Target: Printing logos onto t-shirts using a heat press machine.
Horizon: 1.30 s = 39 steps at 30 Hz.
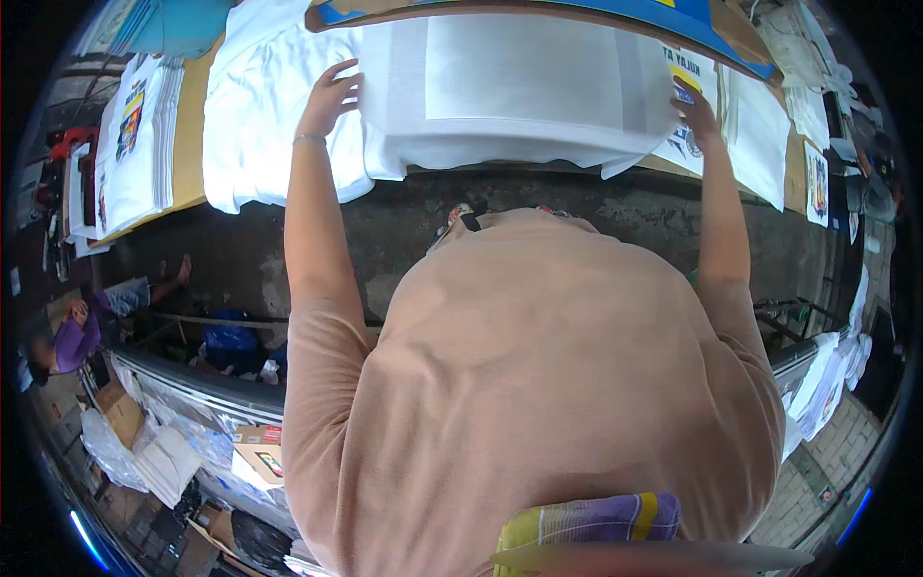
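A smooth white cloth (404, 87) lies across the table with a brighter rectangle (519, 72) in its middle; its front edge hangs over the table's edge. At its left edge is my left hand (335, 98), fingers spread and curved toward the cloth, a thin band at the wrist. My right hand (696, 113) is at the opposite edge, fingers apart, next to a printed white cloth (681, 144) with yellow and blue marks. Whether either hand presses on the white cloth is hard to tell. More white fabric (269, 106), loosely rumpled, lies left of my left hand.
A blue-and-brown cardboard-like panel (577, 12) crosses the far side above the cloth. Stacks of printed white shirts (144, 144) sit at the table's left end. Plain white fabric (755, 144) lies at right. Behind me are a railing, a cardboard box (258, 450) and a seated person (75, 338).
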### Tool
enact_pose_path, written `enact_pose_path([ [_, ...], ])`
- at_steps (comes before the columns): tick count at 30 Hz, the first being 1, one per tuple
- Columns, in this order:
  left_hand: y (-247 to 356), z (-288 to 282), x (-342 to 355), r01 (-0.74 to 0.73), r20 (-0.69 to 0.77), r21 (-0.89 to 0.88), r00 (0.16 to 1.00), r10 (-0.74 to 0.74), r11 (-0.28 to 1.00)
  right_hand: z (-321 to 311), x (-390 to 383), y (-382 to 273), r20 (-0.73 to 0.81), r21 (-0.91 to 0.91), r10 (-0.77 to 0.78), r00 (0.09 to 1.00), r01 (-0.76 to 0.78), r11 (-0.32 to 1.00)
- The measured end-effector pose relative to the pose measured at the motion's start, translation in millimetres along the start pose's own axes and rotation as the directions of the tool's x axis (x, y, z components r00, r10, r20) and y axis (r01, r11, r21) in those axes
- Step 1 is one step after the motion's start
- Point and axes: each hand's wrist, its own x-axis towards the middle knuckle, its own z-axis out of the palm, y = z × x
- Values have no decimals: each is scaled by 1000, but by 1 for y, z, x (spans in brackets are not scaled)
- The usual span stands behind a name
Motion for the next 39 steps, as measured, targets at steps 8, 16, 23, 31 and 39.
enact_pose_path([
  [8,-13,87,-51,-610,187,682,680,709,404,102,-69,-29,-164,-295,-543,823,485,823],
  [16,-10,95,-53,-578,146,647,734,663,497,112,-68,-17,-213,-363,-643,735,552,751],
  [23,-14,93,-52,-529,133,684,767,628,502,114,-72,-22,-220,-338,-637,739,554,760],
  [31,-43,85,-19,-564,195,733,711,676,382,120,-52,2,-211,-375,-663,718,567,734],
  [39,-31,99,-38,-412,107,747,849,517,522,115,-30,28,-112,-460,-738,665,624,632],
])
